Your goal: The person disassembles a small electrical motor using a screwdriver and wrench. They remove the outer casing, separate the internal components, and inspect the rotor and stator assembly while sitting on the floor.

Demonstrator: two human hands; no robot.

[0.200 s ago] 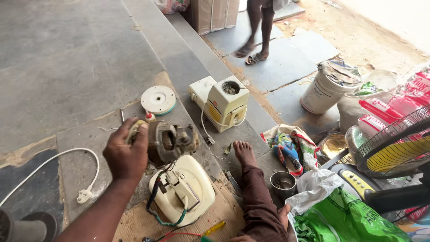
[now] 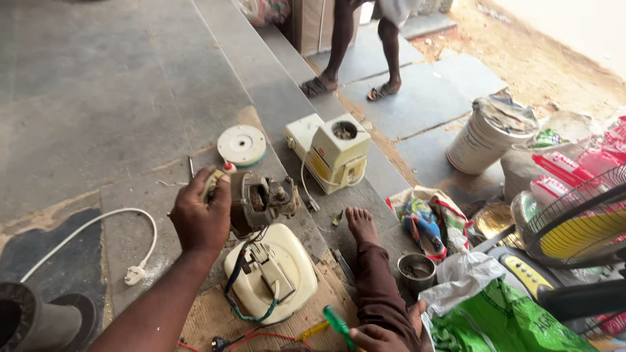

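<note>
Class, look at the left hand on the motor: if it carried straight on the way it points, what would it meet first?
Probably the white disc on the floor beyond the left hand and motor; depth is hard to judge.

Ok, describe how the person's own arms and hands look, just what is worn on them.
Both are bare. The left hand has no glove, ring or watch showing, and its forearm has no sleeve. Only a small part of the right hand shows at the bottom edge; it is bare too, with no sleeve in view.

An informal appliance-repair spot on a stone floor (image 2: 98, 98) by outdoor steps: an opened mixer base (image 2: 270, 277), a bare motor (image 2: 261, 202), another mixer (image 2: 336, 153), a fan (image 2: 577, 228) and screwdrivers (image 2: 339, 326) lie about.
</note>
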